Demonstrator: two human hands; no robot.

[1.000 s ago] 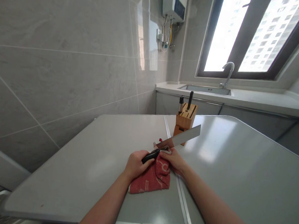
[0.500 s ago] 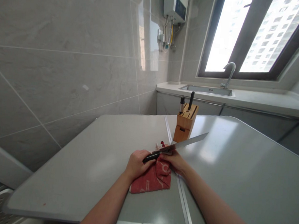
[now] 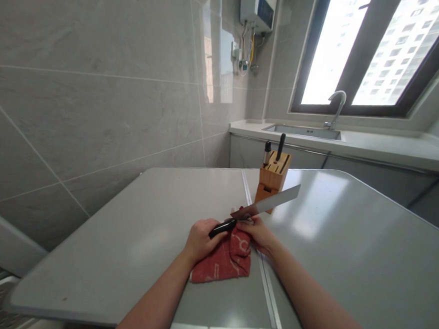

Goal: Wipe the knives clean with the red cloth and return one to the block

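Observation:
My left hand [image 3: 199,241] grips the black handle of a broad kitchen knife [image 3: 271,204], whose blade points up and to the right above the grey table [image 3: 124,238]. My right hand [image 3: 258,233] holds a red patterned cloth [image 3: 226,260] bunched against the base of the blade. The rest of the cloth hangs down onto the table between my hands.
A wooden knife block [image 3: 271,177] with two dark handles in it stands just behind the blade. A seam [image 3: 265,288] runs down the tabletop. Beyond are a counter with a sink [image 3: 304,132] and tap [image 3: 335,106] under a window, and a tiled wall to the left.
The blade has turned in my left hand: broad face showing, then edge-on, now face showing again. My right hand stays with the cloth at the blade's base.

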